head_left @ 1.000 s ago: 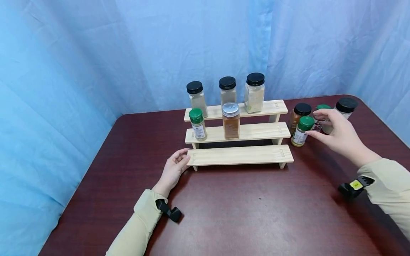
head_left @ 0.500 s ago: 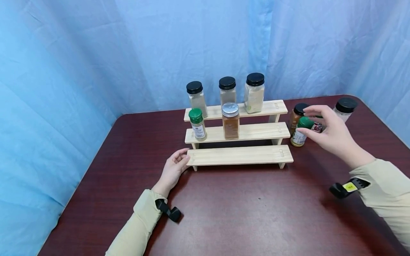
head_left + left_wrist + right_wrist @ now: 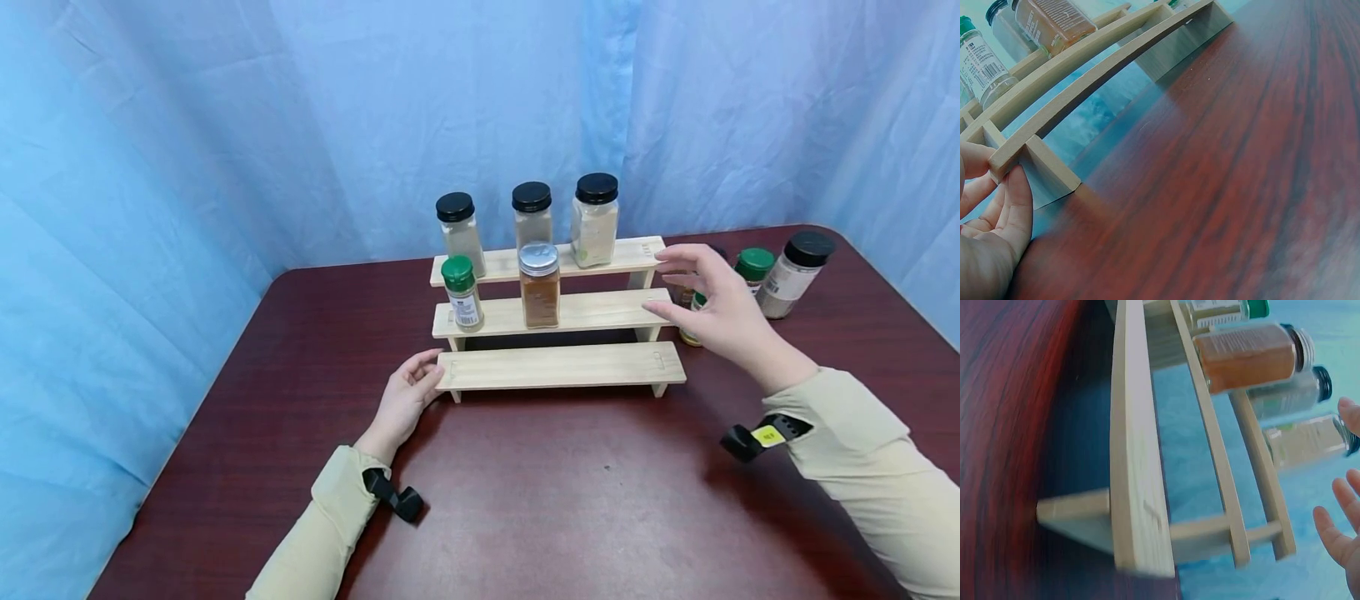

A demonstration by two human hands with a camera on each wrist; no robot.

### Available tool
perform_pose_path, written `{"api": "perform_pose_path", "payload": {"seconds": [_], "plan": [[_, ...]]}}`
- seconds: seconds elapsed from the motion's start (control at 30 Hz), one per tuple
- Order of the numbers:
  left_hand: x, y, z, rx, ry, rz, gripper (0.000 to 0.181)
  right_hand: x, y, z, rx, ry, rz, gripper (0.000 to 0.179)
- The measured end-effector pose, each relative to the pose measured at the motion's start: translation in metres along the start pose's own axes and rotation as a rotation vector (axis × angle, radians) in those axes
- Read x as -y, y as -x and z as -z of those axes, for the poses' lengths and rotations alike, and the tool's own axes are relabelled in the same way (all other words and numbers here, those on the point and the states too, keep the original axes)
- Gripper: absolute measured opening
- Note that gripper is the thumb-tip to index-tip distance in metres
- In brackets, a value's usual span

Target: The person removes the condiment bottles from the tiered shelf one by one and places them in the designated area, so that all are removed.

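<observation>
The left hand [image 3: 405,398] pinches the end of a three-tiered pale wooden rack [image 3: 558,367] between the hands, while the right hand [image 3: 723,315], spread and empty, has moved inward, leaving a round green-capped clear jar [image 3: 691,338] ungrasped behind it.

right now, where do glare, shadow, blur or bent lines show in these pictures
Head view: pale glare on the table, a shadow beside the right sleeve; left wrist view: the front shelf looks bowed, probably lens distortion, since the head view shows it straight; right wrist view: print on the jar of orange-brown powder is too soft to read.
</observation>
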State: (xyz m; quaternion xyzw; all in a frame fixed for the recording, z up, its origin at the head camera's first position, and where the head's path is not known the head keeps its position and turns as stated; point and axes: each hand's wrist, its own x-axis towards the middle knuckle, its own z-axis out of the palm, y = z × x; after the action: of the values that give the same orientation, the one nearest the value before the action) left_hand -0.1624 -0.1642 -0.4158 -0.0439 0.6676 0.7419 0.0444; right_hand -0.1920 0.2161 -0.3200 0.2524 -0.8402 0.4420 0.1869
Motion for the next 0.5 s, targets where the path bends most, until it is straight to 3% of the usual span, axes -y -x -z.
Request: {"api": "perform_pose_path", "payload": {"seconds": [0.5], "plan": [[0.0, 0.001, 0.0, -0.005, 0.009, 0.003, 0.039, 0.023, -0.017, -0.043, 0.15, -0.097, -0.04, 0.067]]}}
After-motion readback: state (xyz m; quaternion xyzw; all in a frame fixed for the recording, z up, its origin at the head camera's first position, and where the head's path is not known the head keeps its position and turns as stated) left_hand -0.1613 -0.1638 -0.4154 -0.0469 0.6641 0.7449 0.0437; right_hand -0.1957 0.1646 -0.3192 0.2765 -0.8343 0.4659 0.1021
